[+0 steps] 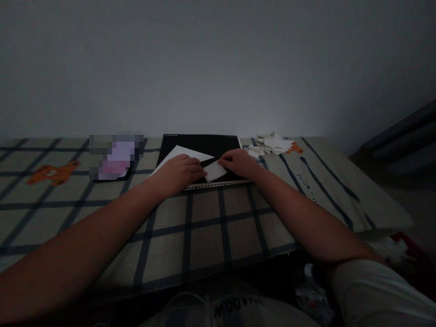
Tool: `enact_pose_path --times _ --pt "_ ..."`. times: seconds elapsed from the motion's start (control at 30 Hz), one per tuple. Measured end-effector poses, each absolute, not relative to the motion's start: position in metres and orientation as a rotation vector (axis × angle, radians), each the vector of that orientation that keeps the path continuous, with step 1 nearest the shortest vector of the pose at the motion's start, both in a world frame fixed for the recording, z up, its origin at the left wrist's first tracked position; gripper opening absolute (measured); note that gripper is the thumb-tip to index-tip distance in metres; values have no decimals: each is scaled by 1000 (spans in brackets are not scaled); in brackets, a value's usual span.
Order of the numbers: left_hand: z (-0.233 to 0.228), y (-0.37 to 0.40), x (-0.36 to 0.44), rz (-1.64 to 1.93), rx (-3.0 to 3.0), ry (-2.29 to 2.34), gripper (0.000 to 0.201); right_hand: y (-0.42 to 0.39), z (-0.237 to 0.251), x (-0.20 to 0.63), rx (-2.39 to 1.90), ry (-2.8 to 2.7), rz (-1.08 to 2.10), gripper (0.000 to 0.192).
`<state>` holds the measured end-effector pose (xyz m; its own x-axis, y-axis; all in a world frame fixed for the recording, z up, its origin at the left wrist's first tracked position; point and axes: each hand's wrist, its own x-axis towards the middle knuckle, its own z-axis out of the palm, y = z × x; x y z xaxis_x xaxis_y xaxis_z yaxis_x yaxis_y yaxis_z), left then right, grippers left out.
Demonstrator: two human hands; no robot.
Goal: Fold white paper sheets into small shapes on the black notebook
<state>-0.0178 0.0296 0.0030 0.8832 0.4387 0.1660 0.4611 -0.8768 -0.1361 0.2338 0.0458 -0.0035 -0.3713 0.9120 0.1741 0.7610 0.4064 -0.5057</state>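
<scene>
At frame centre, on the black mat [200, 143], left hand [180, 172] presses flat on the white sheet [184, 153] while right hand [238, 162] pinches the small paper piece [214, 171] lying between them, long axis tilting up-right.

A mat [200, 143] lies on the checked cloth [204, 227] at twelve o'clock, up against the wall. A paper sheet [180, 152] and a smaller slip [215, 171] lie on it. Paper scraps [269, 144] sit at two o'clock, a blurred item [114, 156] at ten.

Small white paper piece [215, 171] flat on black mat [200, 144]
</scene>
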Motion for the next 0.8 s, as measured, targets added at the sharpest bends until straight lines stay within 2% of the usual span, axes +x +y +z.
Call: enact_pose_path --times 0.23,0.43,0.8 --pt "-1 25 -10 -376 -2939 -876 27 43 -1 233 -1514 -2231 407 15" --pt "-8 26 0 -424 -2830 -1153 33 42 -2 232 -1506 -2223 412 16" --pt "-4 24 -2 -464 -2854 -1194 23 40 3 232 -1584 -2254 422 17"
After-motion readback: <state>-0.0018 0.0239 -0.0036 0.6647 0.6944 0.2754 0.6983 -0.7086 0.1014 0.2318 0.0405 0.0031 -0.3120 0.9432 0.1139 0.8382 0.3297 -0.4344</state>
